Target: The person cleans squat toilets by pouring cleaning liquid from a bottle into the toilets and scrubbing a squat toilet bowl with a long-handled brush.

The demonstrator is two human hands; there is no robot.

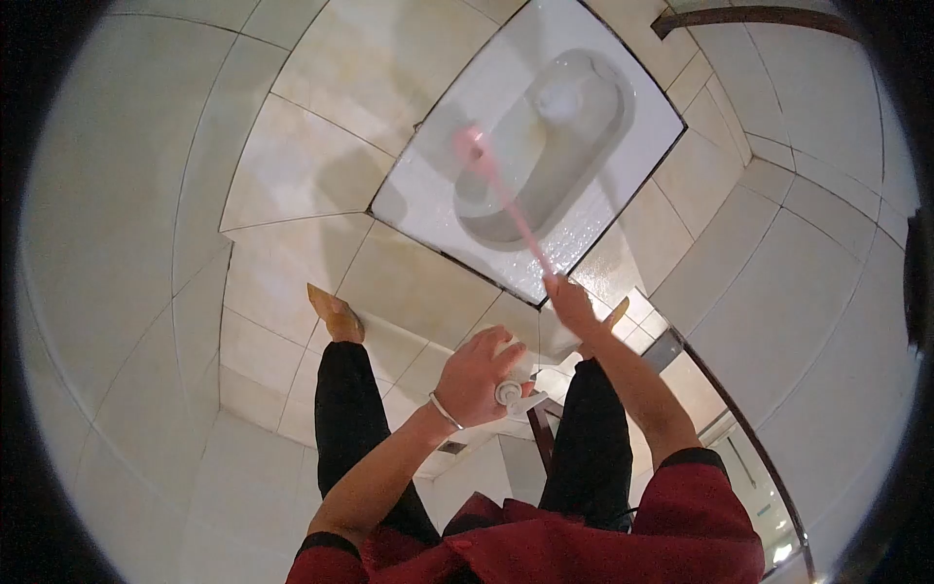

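My right hand (572, 307) is closed round the handle of a pink toilet brush (516, 216). Its round head, slightly blurred, hovers over or touches the left rim of a white squat toilet (418, 185); I cannot tell which. Closer to my body, my left hand (477, 380), with a silver bangle at the wrist, grips a pump bottle (509, 393). The white pump top and its nozzle show, while the fingers hide much of the body. Wet, shiny patches lie on the toilet's near right corner.
Beige floor tiles (409, 282) surround the toilet, with tiled walls on both sides. A dark-framed doorway (749, 428) is at the lower right. My feet stand apart in tan pointed shoes (338, 316). A dark bar (759, 16) is at the top right.
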